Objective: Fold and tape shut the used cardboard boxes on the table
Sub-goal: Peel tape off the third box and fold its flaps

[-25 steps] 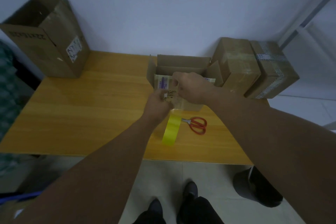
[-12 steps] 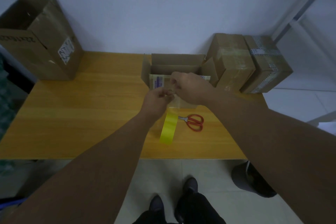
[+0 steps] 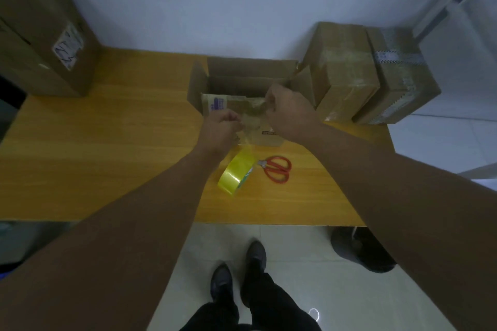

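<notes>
An open cardboard box [image 3: 247, 72] stands in the middle of the table with its flaps up. Its near flap [image 3: 231, 105] hangs toward me; it carries a purple-printed label and crinkled old clear tape. My left hand [image 3: 222, 127] pinches that tape at the flap's lower middle. My right hand [image 3: 289, 113] grips the flap's upper edge at the right, fingers curled over it. In front of the box stands a yellow tape roll [image 3: 236, 170] on its edge, with red-handled scissors [image 3: 277, 168] lying just right of it.
Two taped-shut boxes [image 3: 347, 72] [image 3: 400, 75] sit at the back right, against the open box. A tall open carton [image 3: 40, 35] stands at the back left. The table's front edge [image 3: 269, 222] is near my legs. A dark bin [image 3: 360, 248] is on the floor.
My hands, close together on the flap before, have drawn apart, the left one moving down and left. Tape roll and scissors have stayed where they were.
</notes>
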